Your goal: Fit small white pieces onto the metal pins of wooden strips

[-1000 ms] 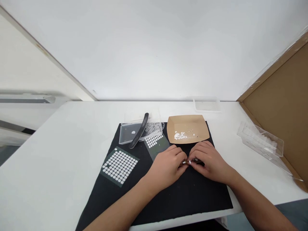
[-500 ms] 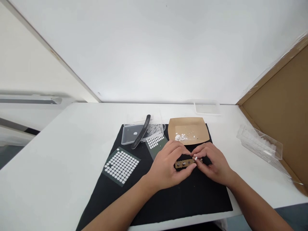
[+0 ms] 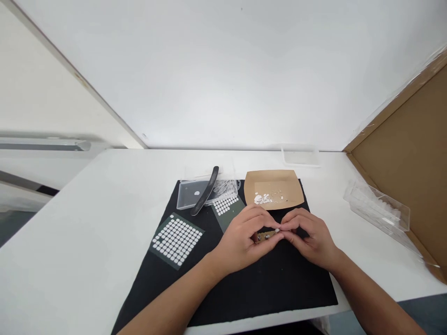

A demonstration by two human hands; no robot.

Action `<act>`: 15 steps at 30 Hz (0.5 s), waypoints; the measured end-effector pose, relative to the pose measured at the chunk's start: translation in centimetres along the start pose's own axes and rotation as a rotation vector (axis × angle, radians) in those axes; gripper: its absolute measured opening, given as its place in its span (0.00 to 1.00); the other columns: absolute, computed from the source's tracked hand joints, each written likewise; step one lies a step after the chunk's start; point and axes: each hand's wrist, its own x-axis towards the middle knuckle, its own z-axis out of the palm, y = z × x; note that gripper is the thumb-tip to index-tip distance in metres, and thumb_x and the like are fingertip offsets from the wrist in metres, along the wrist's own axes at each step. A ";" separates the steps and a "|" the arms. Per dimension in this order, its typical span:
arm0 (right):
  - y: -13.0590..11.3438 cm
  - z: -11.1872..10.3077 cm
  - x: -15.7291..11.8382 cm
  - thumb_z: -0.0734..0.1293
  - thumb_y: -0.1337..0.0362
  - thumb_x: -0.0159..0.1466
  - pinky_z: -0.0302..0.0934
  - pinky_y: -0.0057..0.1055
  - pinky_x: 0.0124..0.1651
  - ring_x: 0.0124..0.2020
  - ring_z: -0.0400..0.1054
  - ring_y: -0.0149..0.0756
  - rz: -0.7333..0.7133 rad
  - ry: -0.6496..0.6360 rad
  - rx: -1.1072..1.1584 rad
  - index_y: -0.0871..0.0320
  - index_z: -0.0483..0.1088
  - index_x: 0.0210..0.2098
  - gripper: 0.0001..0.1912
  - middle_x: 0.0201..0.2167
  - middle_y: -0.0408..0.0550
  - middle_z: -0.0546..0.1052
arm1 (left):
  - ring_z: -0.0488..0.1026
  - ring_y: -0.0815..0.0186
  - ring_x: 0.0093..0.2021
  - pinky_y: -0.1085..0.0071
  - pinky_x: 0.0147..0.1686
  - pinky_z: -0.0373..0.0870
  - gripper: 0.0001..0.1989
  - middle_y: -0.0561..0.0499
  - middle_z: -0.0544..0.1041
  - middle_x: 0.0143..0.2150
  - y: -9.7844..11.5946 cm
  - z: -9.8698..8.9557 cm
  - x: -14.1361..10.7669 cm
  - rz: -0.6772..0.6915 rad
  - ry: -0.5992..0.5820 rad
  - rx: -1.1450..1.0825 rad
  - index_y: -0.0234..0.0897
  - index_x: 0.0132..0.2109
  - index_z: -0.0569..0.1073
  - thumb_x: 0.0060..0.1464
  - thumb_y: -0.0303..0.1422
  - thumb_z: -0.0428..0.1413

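My left hand (image 3: 244,237) and my right hand (image 3: 310,237) meet over the black mat (image 3: 258,298), thumbs and index fingers pinched together. Between the touching fingertips sits a small white oval tab (image 3: 277,230). Within the curl of my left hand is a narrow brown strip (image 3: 262,237) with small metallic-looking studs; its right part is hidden behind fingers. Whether the left fingers also grip the strip is not clear. A brown paper tray (image 3: 296,188) just beyond my hands holds loose white ovals and scraps.
Left of my hands lie a dark sheet with rows of white ovals (image 3: 176,242) and a second such sheet (image 3: 226,211). A black curved nail file (image 3: 206,190) rests across a clear plastic box (image 3: 185,195). Clear containers (image 3: 380,209) and a cardboard panel (image 3: 405,163) stand at right.
My hands have drawn closer, and the fingertips now meet around the white tab. The tab has shifted slightly left, and more of the brown strip is covered.
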 end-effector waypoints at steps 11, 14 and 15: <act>-0.5 -0.2 0.2 0.75 0.62 0.71 0.75 0.33 0.39 0.38 0.78 0.37 0.049 0.021 0.173 0.51 0.78 0.43 0.03 0.36 0.45 0.82 | 0.79 0.65 0.36 0.81 0.20 0.72 0.05 0.43 0.82 0.38 -0.2 -0.2 -0.1 -0.143 -0.036 -0.168 0.36 0.45 0.84 0.64 0.31 0.64; -0.6 -0.2 0.2 0.74 0.64 0.71 0.75 0.33 0.39 0.38 0.79 0.37 0.035 0.045 0.137 0.51 0.78 0.43 0.03 0.37 0.45 0.82 | 0.79 0.66 0.36 0.82 0.20 0.72 0.05 0.43 0.82 0.40 -0.2 -0.2 -0.1 -0.155 0.001 -0.105 0.36 0.45 0.84 0.64 0.32 0.65; -0.6 -0.2 0.2 0.74 0.64 0.71 0.75 0.33 0.39 0.38 0.79 0.36 0.025 0.054 0.121 0.51 0.77 0.43 0.03 0.37 0.45 0.82 | 0.79 0.66 0.36 0.82 0.20 0.72 0.05 0.43 0.82 0.40 -0.2 -0.1 -0.1 -0.154 0.008 -0.088 0.36 0.44 0.84 0.64 0.32 0.65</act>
